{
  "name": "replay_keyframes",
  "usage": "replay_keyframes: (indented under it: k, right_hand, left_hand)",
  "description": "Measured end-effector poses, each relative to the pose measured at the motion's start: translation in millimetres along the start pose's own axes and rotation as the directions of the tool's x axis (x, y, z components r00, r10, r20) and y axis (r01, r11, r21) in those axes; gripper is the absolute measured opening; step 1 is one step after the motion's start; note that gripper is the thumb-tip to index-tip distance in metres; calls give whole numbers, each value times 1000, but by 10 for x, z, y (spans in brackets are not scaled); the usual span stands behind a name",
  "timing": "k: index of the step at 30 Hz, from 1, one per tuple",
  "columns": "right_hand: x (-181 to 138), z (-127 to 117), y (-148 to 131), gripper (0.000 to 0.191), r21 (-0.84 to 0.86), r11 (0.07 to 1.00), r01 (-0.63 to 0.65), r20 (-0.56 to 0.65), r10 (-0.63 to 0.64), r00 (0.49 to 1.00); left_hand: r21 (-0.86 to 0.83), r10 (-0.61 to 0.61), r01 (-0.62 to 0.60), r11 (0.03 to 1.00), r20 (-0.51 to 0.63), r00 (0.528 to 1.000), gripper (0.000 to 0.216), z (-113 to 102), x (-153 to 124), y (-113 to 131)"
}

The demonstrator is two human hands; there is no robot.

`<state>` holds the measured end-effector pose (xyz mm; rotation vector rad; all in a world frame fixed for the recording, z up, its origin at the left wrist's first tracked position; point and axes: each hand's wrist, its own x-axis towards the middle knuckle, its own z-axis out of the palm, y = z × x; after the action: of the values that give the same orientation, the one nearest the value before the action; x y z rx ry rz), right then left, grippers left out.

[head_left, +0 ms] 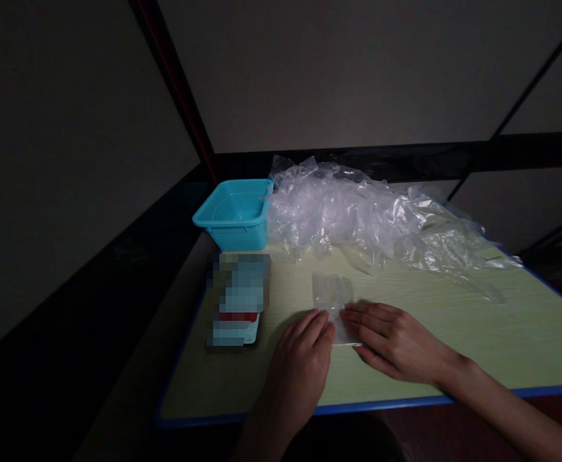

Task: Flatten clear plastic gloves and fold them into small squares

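A small clear plastic bag [332,292] lies flat on the table in front of me, its surface creased. My left hand [303,362] is at the bag's left side, fingers curled and thumb close to them, gripping its edge. From the right, my right hand [396,340] rests on the bag with fingers stretched out and lying flat. Part of the bag is hidden under both hands.
A large heap of crumpled clear plastic bags [343,208] covers the table's back. Beside it at the back left stands a turquoise plastic basket [230,234]. A phone-like flat object [245,289], blurred by pixelation, lies at left. The pale table [512,340] has a blue edge.
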<state>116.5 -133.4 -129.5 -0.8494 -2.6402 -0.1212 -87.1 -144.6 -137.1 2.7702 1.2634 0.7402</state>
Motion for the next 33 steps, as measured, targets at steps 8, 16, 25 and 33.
replay_keyframes:
  k: [8, 16, 25, 33]
  right_hand:
    - [-21, 4, 15, 29, -26, 999, -42, 41, 43, 998]
    - [-1, -14, 23, 45, -8, 998, -67, 112, 67, 991]
    - [6, -12, 30, 50, 18, 997, -74, 113, 72, 991]
    - [17, -25, 35, 56, 61, 994, -86, 140, 77, 987]
  left_hand:
    - [8, 6, -6, 1000, -31, 1000, 27, 18, -5, 7]
    - [23, 3, -3, 1000, -14, 1000, 28, 39, -31, 14]
    - [24, 1, -2, 1000, 24, 1000, 36, 21, -29, 18]
    - [-29, 30, -26, 999, 152, 988, 43, 57, -4, 9]
